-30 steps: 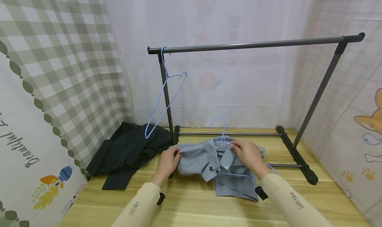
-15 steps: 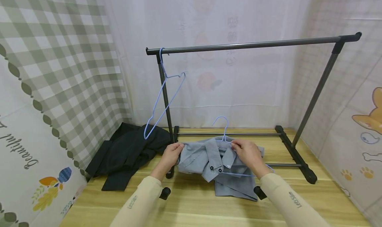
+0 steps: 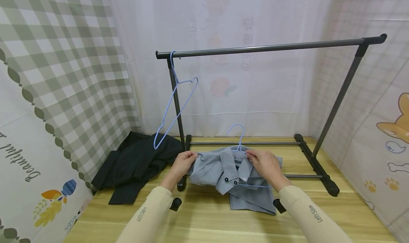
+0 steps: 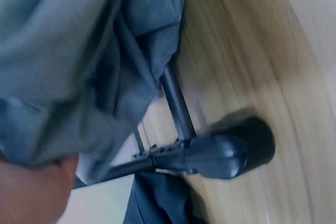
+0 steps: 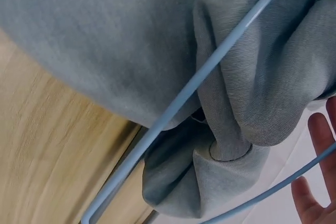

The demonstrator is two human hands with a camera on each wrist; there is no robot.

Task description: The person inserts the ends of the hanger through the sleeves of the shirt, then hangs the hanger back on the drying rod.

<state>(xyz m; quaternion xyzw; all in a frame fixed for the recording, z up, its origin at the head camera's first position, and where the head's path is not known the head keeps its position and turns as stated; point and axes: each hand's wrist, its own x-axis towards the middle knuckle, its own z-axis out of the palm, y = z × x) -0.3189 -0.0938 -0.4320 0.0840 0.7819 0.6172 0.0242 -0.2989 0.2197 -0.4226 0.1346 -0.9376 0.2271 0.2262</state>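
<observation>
A grey button-up shirt (image 3: 207, 168) is bunched in front of me, its lower part lying on the table. A light-blue wire hanger (image 3: 235, 125) stands with its hook above the collar. Its left side is hidden in the cloth, while its bare right side (image 5: 194, 82) crosses the right wrist view. My left hand (image 3: 182, 165) pinches the shirt's left shoulder; in the left wrist view folds of cloth hide its fingertips. With thumb and finger, my right hand (image 3: 265, 166) pinches the hanger beside the collar; other fingers (image 5: 321, 135) are loosely extended in the right wrist view.
A black garment rack (image 3: 271, 49) stands behind the shirt, one foot (image 4: 220, 156) close to my left hand. A second blue hanger (image 3: 166, 111) hangs from the rack's left end. Dark folded clothing (image 3: 137, 165) lies at the left of the wooden table (image 3: 217, 225).
My left hand has risen slightly and turned with the shirt's shoulder, mostly in the first half second. The hanger's hook has shifted a little. The right hand keeps its grip.
</observation>
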